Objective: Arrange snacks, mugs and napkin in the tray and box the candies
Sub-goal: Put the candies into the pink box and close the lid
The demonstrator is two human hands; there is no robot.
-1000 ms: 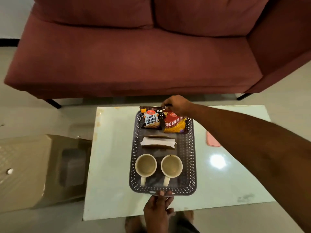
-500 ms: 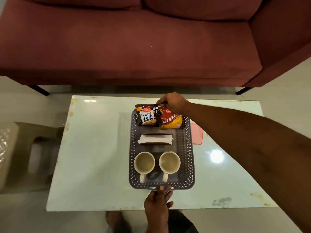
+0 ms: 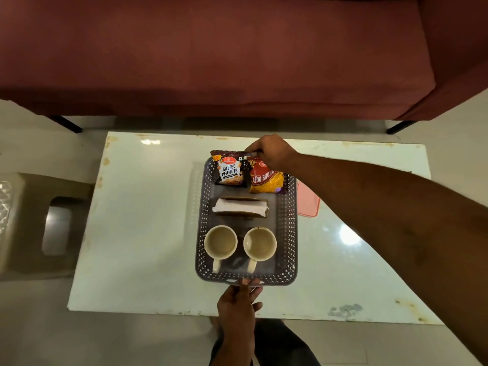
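Right hand [image 3: 273,154] grip pinches tray [image 3: 289,228] far rim above snacks, left hand [image 3: 237,305] grip clamps near rim by 2 mugs.

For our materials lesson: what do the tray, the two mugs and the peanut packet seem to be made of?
Tray: probably moulded plastic, matt grey, with lattice-perforated walls. Left mug and right mug: likely glazed ceramic, cream, with thick rims and a soft sheen. Salted peanuts packet: thin printed plastic film, glossy, with a crimped top edge.
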